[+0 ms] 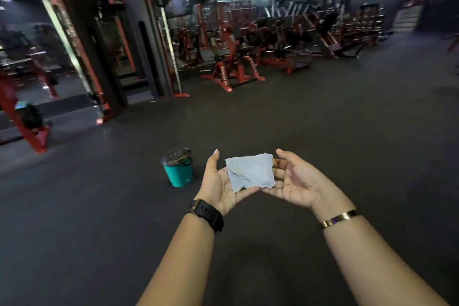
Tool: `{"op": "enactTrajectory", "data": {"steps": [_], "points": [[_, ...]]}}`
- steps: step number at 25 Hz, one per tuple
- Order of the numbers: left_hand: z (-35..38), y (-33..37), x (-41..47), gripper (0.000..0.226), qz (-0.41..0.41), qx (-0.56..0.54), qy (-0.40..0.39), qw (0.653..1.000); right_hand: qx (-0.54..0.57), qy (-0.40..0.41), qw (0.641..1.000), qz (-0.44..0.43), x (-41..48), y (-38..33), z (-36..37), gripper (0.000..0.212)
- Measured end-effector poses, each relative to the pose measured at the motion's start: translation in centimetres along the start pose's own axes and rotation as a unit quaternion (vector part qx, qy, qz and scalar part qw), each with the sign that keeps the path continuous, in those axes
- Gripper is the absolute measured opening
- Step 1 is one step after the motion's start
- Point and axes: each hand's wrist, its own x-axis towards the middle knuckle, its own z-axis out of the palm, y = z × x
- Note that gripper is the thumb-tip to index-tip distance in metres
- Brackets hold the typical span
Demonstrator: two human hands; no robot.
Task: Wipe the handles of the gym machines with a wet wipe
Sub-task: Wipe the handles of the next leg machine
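A pale blue-grey wet wipe [250,171] lies spread flat across the fingers of both my hands, held out in front of me at waist height over the dark floor. My left hand [218,181] is palm up under the wipe's left edge, with its thumb pointing up and clear of the wipe. Palm up too, my right hand [300,181] supports the right edge, thumb off the wipe. Neither thumb presses on it. A red and black cable machine [111,45] stands far off at the left; I cannot make out its handles.
A teal bin with a black lid [177,169] sits on the floor just left of my left hand. Rows of red-framed gym machines [233,67] line the back of the room. Dark rubber floor [323,112] stretches between me and them.
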Motion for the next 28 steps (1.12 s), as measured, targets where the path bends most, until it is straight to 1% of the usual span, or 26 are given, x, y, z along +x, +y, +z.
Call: {"op": "enactTrajectory", "data": {"steps": [3,8,12,16,20,23,25,28], "points": [[2.2,0.4,5.4,0.08,-0.028,0.015,-0.029,0.999,0.024,0.027,0.999,-0.028,2.7,-3.1,-3.0,0.037],[7.1,1.3,15.4,0.081,-0.047,0.043,-0.079,0.995,0.037,0.062,0.994,-0.077,6.5,-9.8,-8.3,0.034],[12.6,1.1,23.3,0.081,-0.082,0.062,-0.121,0.987,0.049,0.1,0.988,-0.107,8.3,-15.8,-13.4,0.034],[18.6,-0.8,29.8,0.08,-0.119,0.08,-0.164,0.976,0.07,0.16,0.974,-0.142,8.0,-20.5,-19.0,0.035],[24.1,-3.6,35.5,0.079,-0.17,0.124,-0.215,0.954,0.096,0.223,0.954,-0.174,7.2,-23.6,-24.7,0.04],[28.7,-5.7,40.2,0.08,-0.208,0.163,-0.26,0.929,0.111,0.272,0.934,-0.206,6.5,-25.9,-28.7,0.038],[32.0,-6.9,43.2,0.081,-0.232,0.167,-0.293,0.912,0.123,0.313,0.914,-0.225,6.2,-27.7,-30.9,0.038],[37.2,-9.1,47.7,0.078,-0.272,0.196,-0.349,0.875,0.144,0.38,0.873,-0.27,5.7,-30.4,-34.3,0.038]]}}
